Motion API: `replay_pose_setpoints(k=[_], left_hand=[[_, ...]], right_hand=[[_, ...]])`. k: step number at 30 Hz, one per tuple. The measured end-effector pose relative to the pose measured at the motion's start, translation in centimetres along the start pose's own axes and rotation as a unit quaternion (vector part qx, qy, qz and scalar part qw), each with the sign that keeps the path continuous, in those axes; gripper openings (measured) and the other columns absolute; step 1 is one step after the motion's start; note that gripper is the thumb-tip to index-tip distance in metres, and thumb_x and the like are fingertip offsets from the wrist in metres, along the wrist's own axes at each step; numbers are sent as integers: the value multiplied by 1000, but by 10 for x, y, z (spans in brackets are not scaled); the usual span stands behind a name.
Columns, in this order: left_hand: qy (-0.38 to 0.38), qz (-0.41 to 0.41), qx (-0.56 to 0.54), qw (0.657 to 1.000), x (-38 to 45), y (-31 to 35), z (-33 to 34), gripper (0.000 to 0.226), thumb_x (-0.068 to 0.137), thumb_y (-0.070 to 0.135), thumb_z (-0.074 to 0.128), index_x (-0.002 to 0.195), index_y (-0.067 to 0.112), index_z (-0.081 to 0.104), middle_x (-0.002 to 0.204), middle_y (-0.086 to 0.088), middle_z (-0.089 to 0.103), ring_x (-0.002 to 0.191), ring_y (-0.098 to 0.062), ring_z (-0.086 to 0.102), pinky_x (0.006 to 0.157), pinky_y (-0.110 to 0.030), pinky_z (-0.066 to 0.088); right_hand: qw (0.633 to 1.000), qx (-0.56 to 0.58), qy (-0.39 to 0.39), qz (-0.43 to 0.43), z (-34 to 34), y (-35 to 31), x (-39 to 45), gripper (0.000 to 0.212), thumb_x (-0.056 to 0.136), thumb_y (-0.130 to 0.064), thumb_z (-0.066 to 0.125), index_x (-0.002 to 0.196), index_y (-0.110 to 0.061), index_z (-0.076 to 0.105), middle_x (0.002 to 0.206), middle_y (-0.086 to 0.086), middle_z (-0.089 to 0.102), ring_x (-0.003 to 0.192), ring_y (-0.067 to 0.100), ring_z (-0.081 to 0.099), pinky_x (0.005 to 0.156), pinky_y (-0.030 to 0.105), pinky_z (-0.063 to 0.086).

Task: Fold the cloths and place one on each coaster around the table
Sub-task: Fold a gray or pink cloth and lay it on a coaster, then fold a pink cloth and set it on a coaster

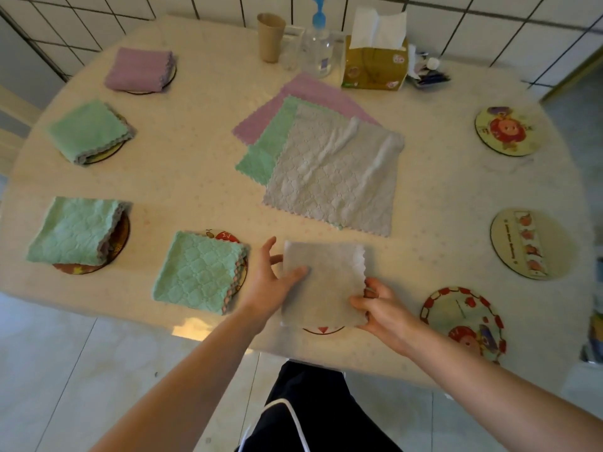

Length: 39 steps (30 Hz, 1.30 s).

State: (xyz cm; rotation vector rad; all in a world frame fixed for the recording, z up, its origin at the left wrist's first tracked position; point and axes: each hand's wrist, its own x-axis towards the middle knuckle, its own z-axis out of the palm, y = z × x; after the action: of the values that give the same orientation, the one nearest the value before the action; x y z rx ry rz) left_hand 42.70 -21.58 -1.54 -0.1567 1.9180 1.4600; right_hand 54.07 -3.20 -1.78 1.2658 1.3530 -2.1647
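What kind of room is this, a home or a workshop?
Most likely a home dining area: a round table set with picture coasters, a tissue box and cup at the back, and a tiled wall behind.

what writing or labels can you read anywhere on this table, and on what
Nothing can be read for certain.
Coaster with a strip of fruit pictures: a curved line of small print along its left side, too blurred to read.
Tissue box: round printed marks, too small to read.
Pump bottle: a small label, blurred.
Other picture coasters: drawings only, no words that I can make out.
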Motion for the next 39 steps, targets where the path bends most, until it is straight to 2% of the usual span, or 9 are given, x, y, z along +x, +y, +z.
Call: replay_pose_setpoints(k=[4,7,10,14,16,20,27,35,39], left_hand=[[-43,69,70,994,10,-6,-2,97,75,15,79,141,52,17,120,25,45,82,0,66,64,-22,57],[8,129,227,965,4,-14,4,85,82,11,71,146,39,22,138,7,38,87,-8,62,71,-15,50],[62,247,464,848,-4,-25,8,82,81,7,63,147,32,21,147,-5,29,123,-29,42,98,-39,44],[-12,407,592,695,-3,-34,7,56,90,22,53,144,23,37,150,-4,37,138,-32,32,108,-46,36],[-42,364,617,696,-2,-36,3,49,95,39,41,143,25,41,155,-2,31,143,-30,27,111,-50,33],[-81,240,634,731,12,-41,-5,69,92,65,24,151,38,-2,158,10,-17,147,-28,-14,117,-48,-4],[-32,228,611,758,68,9,-13,68,94,62,19,152,28,10,161,7,-3,147,-22,-12,120,-45,2],[-74,365,625,686,125,53,10,55,94,30,50,146,23,32,156,3,26,146,-24,14,117,-40,17],[-108,386,634,661,135,54,21,52,94,33,50,143,24,36,153,2,32,144,-25,21,114,-41,21]], right_hand=[[999,-8,32,-4,-4,10,2,37,85,10,55,115,-12,52,105,7,64,100,27,61,82,48,54],[973,-213,69,-58,-5,19,4,37,84,-2,63,110,-19,42,105,6,60,92,20,61,76,38,55],[907,-375,84,-171,-1,22,2,56,83,-8,64,123,-25,28,112,-3,54,93,12,60,72,20,53],[765,-597,78,-228,-6,25,-4,69,87,-17,59,139,-36,17,117,0,36,87,18,54,71,33,52],[754,-621,64,-204,-10,22,-6,62,88,-19,56,135,-40,22,114,2,36,89,19,50,70,32,50],[748,-642,40,-162,-12,11,-3,58,88,-24,57,132,-42,24,112,0,37,86,17,49,60,26,41],[741,-634,87,-203,-13,-60,29,24,88,-18,55,111,-19,53,117,1,46,94,17,55,81,36,50],[534,-798,141,-241,-28,-114,79,32,94,-29,49,117,-8,44,121,10,42,108,28,44,76,36,47],[449,-847,101,-265,-38,-114,86,34,84,-5,52,117,-8,43,122,11,43,107,29,46,73,34,41]])
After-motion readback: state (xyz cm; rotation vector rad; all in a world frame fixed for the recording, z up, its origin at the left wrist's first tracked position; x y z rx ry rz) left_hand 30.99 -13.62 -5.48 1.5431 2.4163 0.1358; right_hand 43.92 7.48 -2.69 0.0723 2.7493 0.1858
